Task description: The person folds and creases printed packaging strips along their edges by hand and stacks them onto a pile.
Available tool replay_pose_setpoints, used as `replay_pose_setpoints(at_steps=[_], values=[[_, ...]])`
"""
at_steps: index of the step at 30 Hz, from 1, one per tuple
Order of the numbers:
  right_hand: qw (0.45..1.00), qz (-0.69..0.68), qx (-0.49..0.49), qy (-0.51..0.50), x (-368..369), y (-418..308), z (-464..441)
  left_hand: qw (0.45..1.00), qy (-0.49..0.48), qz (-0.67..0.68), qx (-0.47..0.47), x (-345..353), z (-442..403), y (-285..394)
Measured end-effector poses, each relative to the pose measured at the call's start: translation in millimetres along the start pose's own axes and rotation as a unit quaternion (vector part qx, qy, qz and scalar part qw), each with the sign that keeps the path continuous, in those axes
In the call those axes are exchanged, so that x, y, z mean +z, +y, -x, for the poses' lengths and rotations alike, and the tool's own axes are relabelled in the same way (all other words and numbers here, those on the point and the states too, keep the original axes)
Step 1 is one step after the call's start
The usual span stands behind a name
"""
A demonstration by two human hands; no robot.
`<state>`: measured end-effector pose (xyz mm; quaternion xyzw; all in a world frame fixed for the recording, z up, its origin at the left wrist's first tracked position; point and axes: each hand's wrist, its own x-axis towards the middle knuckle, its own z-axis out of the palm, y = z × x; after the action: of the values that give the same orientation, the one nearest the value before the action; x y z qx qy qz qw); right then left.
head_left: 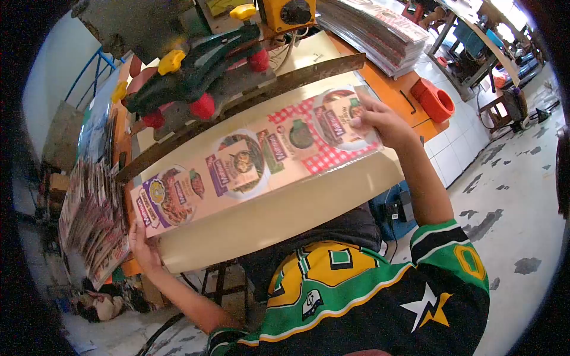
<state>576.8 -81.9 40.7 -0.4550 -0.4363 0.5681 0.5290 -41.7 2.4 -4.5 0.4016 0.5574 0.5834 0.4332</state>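
A long printed strip (276, 157) with food pictures and a red checked pattern lies slantwise in front of me, over a cream board (285, 219). My right hand (383, 121) is closed on its right end, thumb on top. At the lower left corner, my left hand (142, 243) pinches the other end, with part of its fingers hidden beneath. Just beyond the strip's far edge runs a worn metal bar (249, 110). Behind that bar stands a dark green machine part (208, 68) with yellow knobs and red rollers.
Stacked printed sheets (380, 35) stand at the back right, near a red tape dispenser-like object (432, 99) and a black hex key (408, 102). More printed strips (92, 219) are piled at left. A yellow box (289, 15) sits behind the machine. A blue stool (395, 210) is below.
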Motion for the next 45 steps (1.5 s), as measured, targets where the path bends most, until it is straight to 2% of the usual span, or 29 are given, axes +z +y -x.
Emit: replay_pose_setpoints(at_steps=[1,2,3,4,8,10,13,17,20,23,26,28,32,34,38,41,43,45], values=[[0.999,-0.046,0.008,-0.015,-1,7,-11,1.0,0.001,0.0,0.0,-1,-6,-1],[0.995,-0.092,0.018,-0.03,2,10,-21,0.999,-0.039,-0.012,0.028,-6,-16,0],[0.995,-0.091,0.021,-0.03,6,8,-27,0.995,-0.08,-0.023,0.055,-11,-23,-1],[0.996,-0.081,0.026,-0.037,10,5,-34,0.994,-0.09,-0.041,0.041,-15,-25,4],[0.998,-0.053,0.022,-0.022,21,2,-53,0.997,-0.056,-0.006,0.043,-5,-23,-1],[0.999,-0.037,0.01,-0.004,25,7,-60,0.994,0.022,-0.083,0.067,-1,-20,-2],[0.998,-0.055,-0.024,0.016,30,18,-67,0.989,0.023,-0.098,0.104,4,-18,-6],[0.999,-0.034,-0.01,0.001,27,14,-66,0.985,-0.018,-0.13,0.111,-2,-16,-5],[0.998,-0.055,0.012,0.001,27,10,-63,0.991,-0.02,-0.102,0.082,-3,-18,-4],[0.995,-0.097,0.007,0.007,29,14,-62,0.987,-0.005,-0.143,0.078,-7,-20,-6],[0.997,-0.076,0.02,-0.005,32,12,-62,0.986,-0.027,-0.139,0.089,-1,-13,-2],[0.995,-0.093,0.02,0.006,33,10,-60,0.979,0.004,-0.172,0.113,5,-11,-1],[0.998,-0.055,0.016,0.016,28,13,-65,0.985,-0.004,-0.133,0.106,7,-13,0],[1.0,-0.016,0.021,0.014,24,12,-68,0.985,-0.062,-0.118,0.107,5,-15,2],[0.999,-0.003,-0.001,0.034,24,15,-71,0.989,-0.054,-0.101,0.094,-7,-26,-10],[0.999,-0.011,-0.02,0.025,22,13,-72,0.994,-0.008,-0.079,0.07,2,-23,-7],[0.999,-0.018,0.0,0.034,20,15,-70,0.993,-0.054,-0.06,0.086,-2,-24,-11],[0.999,-0.008,-0.022,0.04,20,17,-70,0.992,-0.044,-0.058,0.103,-2,-26,-14]])
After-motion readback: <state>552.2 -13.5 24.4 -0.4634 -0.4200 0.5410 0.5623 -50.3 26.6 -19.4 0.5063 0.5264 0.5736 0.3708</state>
